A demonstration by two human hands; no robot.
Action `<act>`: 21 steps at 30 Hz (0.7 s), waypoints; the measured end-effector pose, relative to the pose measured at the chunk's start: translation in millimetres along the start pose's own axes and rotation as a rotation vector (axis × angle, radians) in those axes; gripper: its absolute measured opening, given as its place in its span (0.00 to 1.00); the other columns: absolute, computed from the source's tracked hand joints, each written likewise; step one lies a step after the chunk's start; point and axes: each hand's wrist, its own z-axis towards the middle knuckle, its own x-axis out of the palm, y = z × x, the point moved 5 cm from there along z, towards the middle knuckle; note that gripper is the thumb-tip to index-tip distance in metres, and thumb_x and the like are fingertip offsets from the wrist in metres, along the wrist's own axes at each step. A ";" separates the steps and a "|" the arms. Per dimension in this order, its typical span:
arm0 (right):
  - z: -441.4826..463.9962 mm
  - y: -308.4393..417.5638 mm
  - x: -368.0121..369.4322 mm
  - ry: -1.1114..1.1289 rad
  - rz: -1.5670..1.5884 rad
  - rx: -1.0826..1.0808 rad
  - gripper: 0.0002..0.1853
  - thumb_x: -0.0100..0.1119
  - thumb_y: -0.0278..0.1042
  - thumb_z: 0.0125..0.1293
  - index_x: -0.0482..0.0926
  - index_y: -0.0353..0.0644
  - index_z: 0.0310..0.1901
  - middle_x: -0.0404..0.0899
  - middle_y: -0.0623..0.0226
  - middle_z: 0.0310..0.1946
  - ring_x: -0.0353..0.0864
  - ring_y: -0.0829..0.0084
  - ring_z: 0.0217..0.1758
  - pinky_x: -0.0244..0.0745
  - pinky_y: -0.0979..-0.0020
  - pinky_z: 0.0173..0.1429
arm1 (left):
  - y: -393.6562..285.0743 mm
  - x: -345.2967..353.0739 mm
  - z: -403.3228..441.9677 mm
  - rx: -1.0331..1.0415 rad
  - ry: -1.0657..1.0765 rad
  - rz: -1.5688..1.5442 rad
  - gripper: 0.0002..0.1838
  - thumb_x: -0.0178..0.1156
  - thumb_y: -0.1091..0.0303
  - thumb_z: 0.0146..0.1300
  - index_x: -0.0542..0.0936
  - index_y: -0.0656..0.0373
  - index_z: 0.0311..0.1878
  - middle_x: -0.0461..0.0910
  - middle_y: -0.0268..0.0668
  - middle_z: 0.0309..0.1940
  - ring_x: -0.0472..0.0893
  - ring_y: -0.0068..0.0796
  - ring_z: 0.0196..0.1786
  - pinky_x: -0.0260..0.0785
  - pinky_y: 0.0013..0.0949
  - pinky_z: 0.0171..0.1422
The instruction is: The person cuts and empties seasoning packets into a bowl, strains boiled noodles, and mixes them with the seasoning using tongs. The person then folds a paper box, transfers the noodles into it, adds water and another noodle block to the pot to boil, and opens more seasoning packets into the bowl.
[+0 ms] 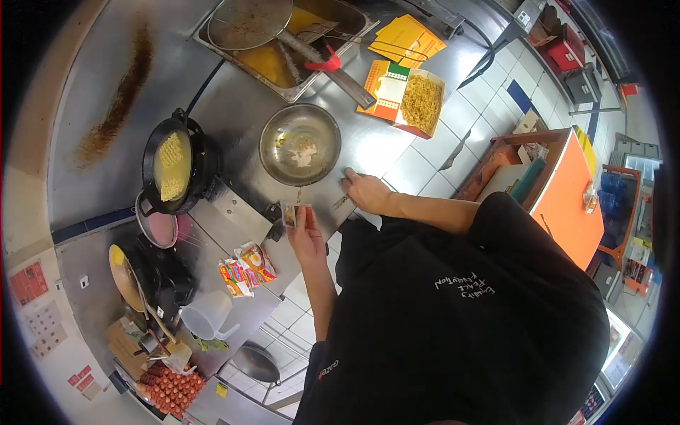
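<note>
A round metal bowl (301, 145) with pale powder and some yellowish bits in its bottom stands on the steel counter. Just off its near rim, my left hand (306, 237) pinches a small clear seasoning sachet (290, 214). My right hand (367, 193) rests at the counter's near edge, to the right of the bowl, with its fingers curled. A small scrap of wrapper (341, 202) shows beside its fingertips; whether they grip anything is too small to make out. Left of my left hand lie several noodle packets (248, 270).
Two noodle cakes lie in yellow liquid in a black wok (170, 166) at left. A strainer (249, 21) sits over an oil-filled tray (287, 91). An open box of dry noodles (422, 104) stands at the counter's right edge. Farther left are a plastic jug (207, 315) and stacked eggs (170, 389).
</note>
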 end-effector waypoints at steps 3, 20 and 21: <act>-1.7 -4.5 3.7 0.062 -0.008 -0.005 0.19 0.63 0.25 0.64 0.81 0.27 0.55 0.76 0.39 0.64 0.91 0.47 0.51 0.89 0.54 0.54 | 1.4 3.3 2.3 0.036 0.010 -0.007 0.18 0.68 0.79 0.74 0.80 0.61 0.64 0.87 0.40 0.56 0.89 0.31 0.55 0.86 0.31 0.64; -16.8 -43.2 -14.2 0.469 0.486 -0.058 0.19 0.62 0.30 0.72 0.79 0.37 0.62 0.86 0.59 0.42 0.91 0.66 0.38 0.87 0.64 0.38 | -23.8 55.2 17.5 0.143 0.061 0.012 0.30 0.70 0.86 0.68 0.71 0.57 0.70 0.82 0.40 0.60 0.87 0.35 0.61 0.84 0.36 0.69; -24.4 -39.2 -22.9 0.661 0.965 0.119 0.20 0.60 0.32 0.74 0.76 0.37 0.64 0.84 0.63 0.40 0.89 0.71 0.36 0.85 0.67 0.36 | -25.0 62.3 19.3 0.142 0.076 0.035 0.31 0.70 0.86 0.68 0.70 0.57 0.70 0.81 0.40 0.61 0.86 0.35 0.61 0.84 0.37 0.70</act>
